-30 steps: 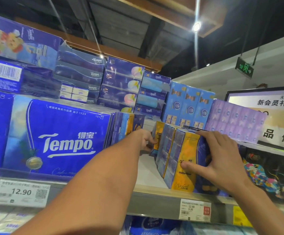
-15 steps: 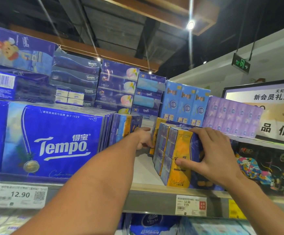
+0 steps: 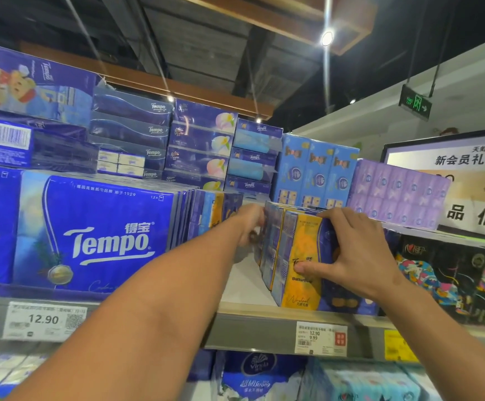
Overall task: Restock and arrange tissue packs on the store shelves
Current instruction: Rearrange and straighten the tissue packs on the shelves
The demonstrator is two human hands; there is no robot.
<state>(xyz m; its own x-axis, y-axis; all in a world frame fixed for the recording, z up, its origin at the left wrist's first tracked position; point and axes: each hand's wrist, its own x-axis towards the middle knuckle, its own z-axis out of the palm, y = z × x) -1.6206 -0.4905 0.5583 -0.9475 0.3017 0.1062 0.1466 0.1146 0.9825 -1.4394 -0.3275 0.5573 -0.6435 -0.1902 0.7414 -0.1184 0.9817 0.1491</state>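
Observation:
A yellow-and-blue tissue pack [image 3: 299, 250] stands upright on the shelf [image 3: 264, 328], at the front of a short row of like packs. My right hand [image 3: 354, 253] grips it, fingers over its top and thumb on its front face. My left hand [image 3: 251, 224] reaches into the gap left of that row, fingers curled against the packs' left side; it is blurred and what it holds is unclear. Further yellow-and-blue packs [image 3: 218, 209] stand left of the gap, beside large blue Tempo packs [image 3: 96, 233].
Boxed tissues [image 3: 200, 140] and light blue packs [image 3: 316, 172] are stacked behind. Purple packs [image 3: 397, 192] sit at the right, above dark patterned packs [image 3: 452, 273]. Price tags [image 3: 320, 337] hang on the shelf edge. More packs [image 3: 258, 377] fill the shelf below.
Both hands have stayed on the yellow-and-blue row, which has shifted slightly left on the shelf. My left hand has pressed closer to the row's left side.

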